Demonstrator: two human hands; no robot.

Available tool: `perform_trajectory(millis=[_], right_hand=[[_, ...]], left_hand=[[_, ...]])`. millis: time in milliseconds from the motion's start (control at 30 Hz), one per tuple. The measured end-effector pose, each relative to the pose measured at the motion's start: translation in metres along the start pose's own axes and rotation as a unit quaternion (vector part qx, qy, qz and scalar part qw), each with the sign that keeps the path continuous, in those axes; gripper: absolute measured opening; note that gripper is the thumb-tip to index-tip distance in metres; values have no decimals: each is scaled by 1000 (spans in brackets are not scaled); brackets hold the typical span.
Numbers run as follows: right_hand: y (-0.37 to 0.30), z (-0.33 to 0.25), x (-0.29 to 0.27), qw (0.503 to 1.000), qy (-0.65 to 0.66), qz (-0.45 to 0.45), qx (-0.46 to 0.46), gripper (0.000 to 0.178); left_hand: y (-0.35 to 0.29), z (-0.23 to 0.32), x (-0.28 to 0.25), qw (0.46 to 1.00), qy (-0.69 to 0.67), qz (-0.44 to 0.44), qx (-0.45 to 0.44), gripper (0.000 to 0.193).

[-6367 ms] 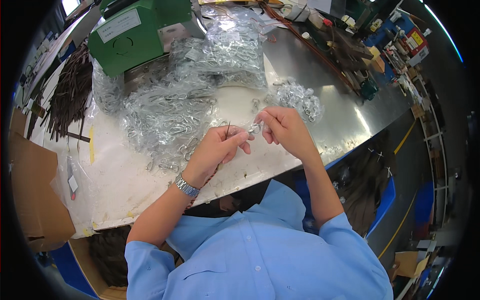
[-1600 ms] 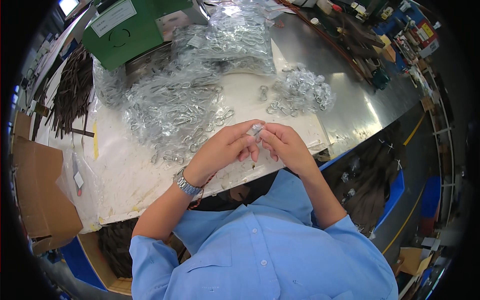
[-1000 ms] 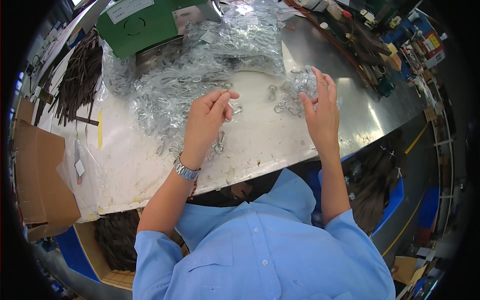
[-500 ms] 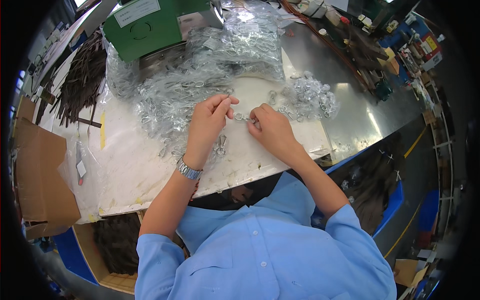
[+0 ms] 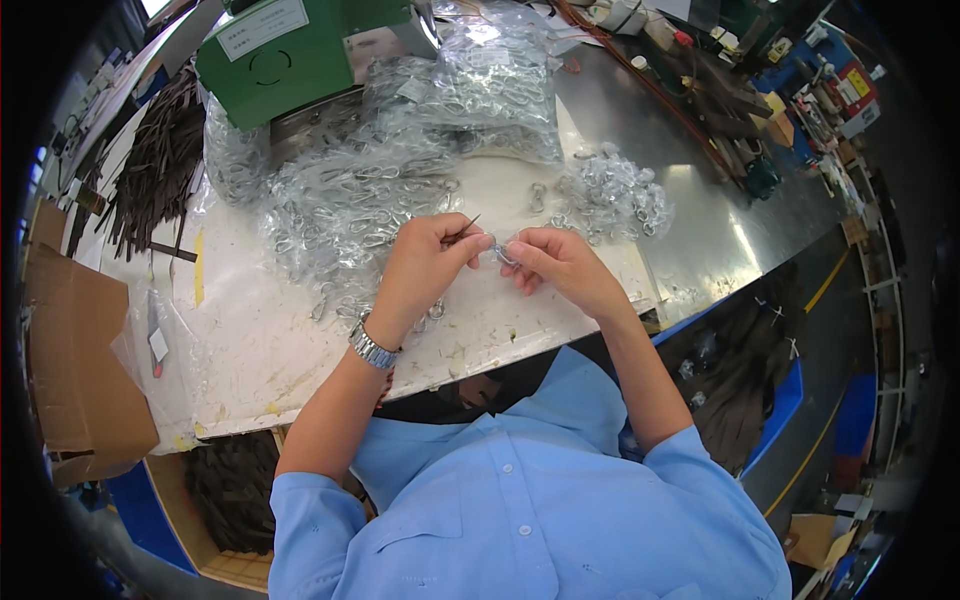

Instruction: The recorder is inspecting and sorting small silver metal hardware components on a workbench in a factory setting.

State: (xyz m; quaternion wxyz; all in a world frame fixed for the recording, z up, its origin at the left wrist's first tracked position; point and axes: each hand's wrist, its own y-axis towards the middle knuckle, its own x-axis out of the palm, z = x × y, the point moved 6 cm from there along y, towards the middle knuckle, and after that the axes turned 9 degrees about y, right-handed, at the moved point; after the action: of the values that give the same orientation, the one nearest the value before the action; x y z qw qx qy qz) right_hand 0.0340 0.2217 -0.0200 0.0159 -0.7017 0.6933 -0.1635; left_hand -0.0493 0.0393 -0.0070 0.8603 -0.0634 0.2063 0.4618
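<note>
Above the white tabletop, my two hands meet at a small metal snap hook (image 5: pixel 501 255). My right hand (image 5: pixel 568 268) is closed, pinching the hook between thumb and fingers. My left hand (image 5: pixel 425 262) is closed too; a thin dark pointed tool (image 5: pixel 473 222) sticks up from between its fingers. Its thumb tip comes against the hook's near end, or very close to it. Most of the tool is hidden in the hand. Beyond my left hand spreads a heap of snap hooks in clear plastic (image 5: pixel 340 200). A smaller pile of bagged metal pieces (image 5: pixel 625 190) lies beyond my right hand.
A green machine (image 5: pixel 285 65) stands at the back, beside stacked clear bags of hooks (image 5: pixel 495 90). Dark brown strips (image 5: pixel 155 165) lie at the far left, above a cardboard box (image 5: pixel 85 350). A cutter knife (image 5: pixel 156 340) rests near the box. Metal sheet (image 5: pixel 700 200) covers the right side.
My hands have come together: the left has moved slightly down and its fingers have reached the hook. My right hand has turned and shifted right, still holding the hook.
</note>
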Motion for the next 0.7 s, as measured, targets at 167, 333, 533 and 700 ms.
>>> perform_trajectory(millis=[167, 333, 533, 700], right_hand=[[2, -5, 0, 997, -37, 22, -57, 21], [-5, -7, -4, 993, -29, 67, -88, 20], [-8, -20, 0, 985, -43, 116, -120, 19], [-17, -33, 0, 971, -152, 120, -139, 17]], left_hand=[[1, 3, -1, 997, 33, 39, 65, 27], [0, -11, 1, 996, -40, -18, -78, 33], [-5, -17, 8, 946, -293, -12, -138, 31], [-11, -6, 23, 936, -291, -114, -161, 28]])
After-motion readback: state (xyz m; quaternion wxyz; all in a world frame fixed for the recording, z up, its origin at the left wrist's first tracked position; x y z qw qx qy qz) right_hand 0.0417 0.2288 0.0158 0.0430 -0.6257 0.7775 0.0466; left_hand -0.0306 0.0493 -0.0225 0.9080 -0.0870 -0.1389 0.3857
